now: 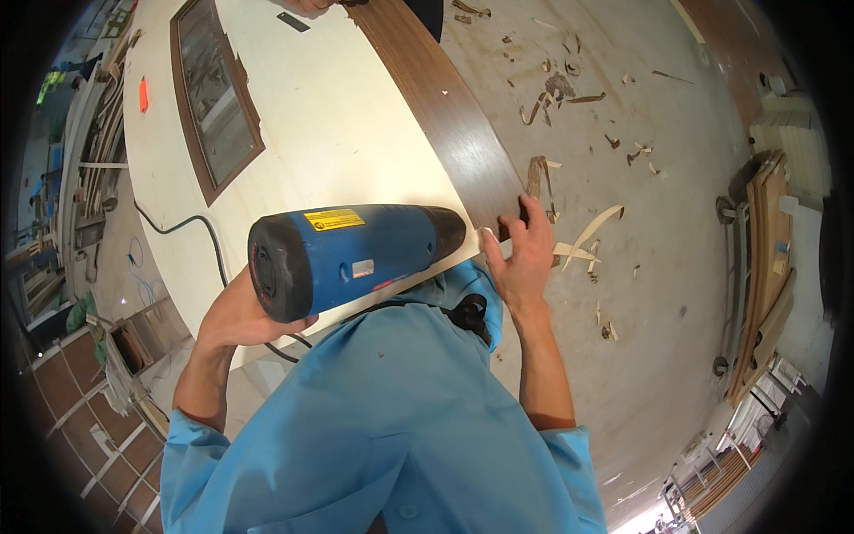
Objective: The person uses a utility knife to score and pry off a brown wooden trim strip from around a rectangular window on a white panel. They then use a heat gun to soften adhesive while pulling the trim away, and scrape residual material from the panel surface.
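Observation:
My left hand (245, 311) is wrapped round the grip of a blue and black corded heat gun (374, 249). The gun's body hides the grip and some of the fingers. Its dark nozzle points right, toward the near right corner of a large pale door panel (338, 151). Along the panel's right side runs a brown wood-grain strip (445, 125). At that strip's near end is my right hand (525, 258), thumb and fingers closed on the corner. Whether the strip's end is loose there cannot be made out.
A brown-framed glass pane (213, 98) is set in the panel. An orange tool (143, 94) and a small dark plate (292, 21) lie on it. At the far edge shows another person's hand (307, 5). Peeled strips (583, 240) litter the floor; boards (765, 267) lean at right.

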The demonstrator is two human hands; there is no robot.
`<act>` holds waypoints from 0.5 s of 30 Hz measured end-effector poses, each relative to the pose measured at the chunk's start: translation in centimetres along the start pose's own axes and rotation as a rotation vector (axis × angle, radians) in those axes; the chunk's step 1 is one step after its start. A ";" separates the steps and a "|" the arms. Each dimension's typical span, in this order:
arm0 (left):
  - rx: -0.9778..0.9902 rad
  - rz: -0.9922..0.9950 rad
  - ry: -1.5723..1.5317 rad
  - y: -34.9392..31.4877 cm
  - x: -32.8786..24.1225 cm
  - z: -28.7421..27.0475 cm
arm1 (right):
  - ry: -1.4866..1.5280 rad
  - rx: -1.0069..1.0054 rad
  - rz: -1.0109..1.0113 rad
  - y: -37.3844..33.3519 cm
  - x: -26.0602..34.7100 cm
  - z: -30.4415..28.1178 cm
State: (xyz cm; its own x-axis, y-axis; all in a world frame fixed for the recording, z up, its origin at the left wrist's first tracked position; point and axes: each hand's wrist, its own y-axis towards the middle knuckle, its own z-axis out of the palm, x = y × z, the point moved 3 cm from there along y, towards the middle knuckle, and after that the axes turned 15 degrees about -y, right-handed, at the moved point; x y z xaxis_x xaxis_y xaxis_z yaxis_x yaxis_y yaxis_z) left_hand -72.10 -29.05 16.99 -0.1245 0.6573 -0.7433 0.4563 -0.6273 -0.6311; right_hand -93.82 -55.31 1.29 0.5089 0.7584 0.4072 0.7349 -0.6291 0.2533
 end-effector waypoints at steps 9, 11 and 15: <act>-0.009 -0.136 -0.036 0.0 0.3 -1.1 | -0.120 0.069 -0.075 1.4 1.1 0.3; -0.014 -0.146 0.003 0.0 0.5 -1.2 | -0.169 0.095 -0.094 1.6 1.4 0.4; -0.022 -0.125 -0.048 -0.4 1.0 -1.3 | -0.225 0.150 -0.131 2.0 1.8 0.7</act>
State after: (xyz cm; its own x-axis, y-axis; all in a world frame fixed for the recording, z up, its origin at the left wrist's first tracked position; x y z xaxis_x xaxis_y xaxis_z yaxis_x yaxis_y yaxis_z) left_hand -71.27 -27.56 16.79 -0.2230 0.7088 -0.6692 0.4536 -0.5322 -0.7148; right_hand -91.13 -55.14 1.95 0.4795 0.8609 0.1703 0.8505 -0.5037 0.1514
